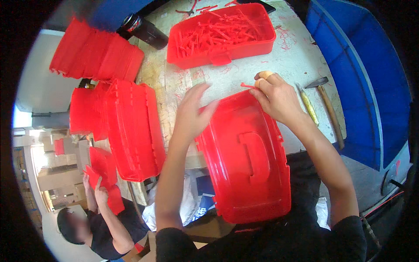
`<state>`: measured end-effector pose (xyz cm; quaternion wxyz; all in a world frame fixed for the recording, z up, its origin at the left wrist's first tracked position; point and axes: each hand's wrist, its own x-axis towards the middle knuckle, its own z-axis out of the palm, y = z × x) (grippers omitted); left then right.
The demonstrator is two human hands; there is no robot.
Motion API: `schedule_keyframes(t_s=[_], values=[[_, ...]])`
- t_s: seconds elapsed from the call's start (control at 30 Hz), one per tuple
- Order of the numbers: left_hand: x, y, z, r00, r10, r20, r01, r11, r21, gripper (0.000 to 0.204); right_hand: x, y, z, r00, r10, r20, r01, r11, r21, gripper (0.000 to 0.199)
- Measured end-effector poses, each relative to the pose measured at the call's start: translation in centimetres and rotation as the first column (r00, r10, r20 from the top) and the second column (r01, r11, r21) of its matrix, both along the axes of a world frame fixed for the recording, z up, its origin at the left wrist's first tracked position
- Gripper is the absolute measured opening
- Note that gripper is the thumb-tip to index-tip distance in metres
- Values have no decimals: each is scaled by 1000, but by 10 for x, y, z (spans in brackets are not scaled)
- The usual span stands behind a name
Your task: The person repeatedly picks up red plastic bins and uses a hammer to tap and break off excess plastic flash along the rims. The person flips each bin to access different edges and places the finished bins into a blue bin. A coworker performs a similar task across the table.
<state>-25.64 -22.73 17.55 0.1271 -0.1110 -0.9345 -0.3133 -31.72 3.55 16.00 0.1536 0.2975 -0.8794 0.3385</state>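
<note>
A glossy red plastic lid (227,174) with a moulded handle shape (255,159) rests against my body at the table's near edge, tilted. My left hand (194,111), slightly blurred, is at its far left corner, with thumb and fingers spread and nothing between them. Near the far right corner my right hand (277,96) pinches a small red plastic strip (248,85) between thumb and fingers. Pale yellowish coverings wrap some of its fingertips. Whether the strip is still joined to the lid's edge is unclear.
Beyond the lid stands a red bin (244,50) full of red strips. Stacked red parts (135,131) fill the left side, near a dark bottle (148,32). A hammer (329,105) and a yellow-handled knife (309,105) lie right, beside blue panels (371,87). Another person (104,227) works at lower left.
</note>
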Motion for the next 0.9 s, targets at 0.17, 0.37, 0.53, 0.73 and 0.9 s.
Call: schedule_keyframes(t_s=[0.17,0.37,0.53,0.73,0.9], values=[[165,-8,-13,848,515,123,-530,821,214,32,-11,-13,-8,977,57,205,-41,996,-80,17],[298,94,-19,673,18,739,-659,-439,611,65,11,-14,-24,975,-73,208,68,997,30,15],[314,25,25,861,444,247,-503,678,535,54,44,8,-36,955,-136,263,157,986,-61,15],[210,15,161,802,597,-11,-255,359,898,34,120,45,-55,890,-79,450,211,944,-252,18],[109,37,212,924,383,9,-266,625,734,40,155,52,-56,822,-82,564,198,969,-148,20]])
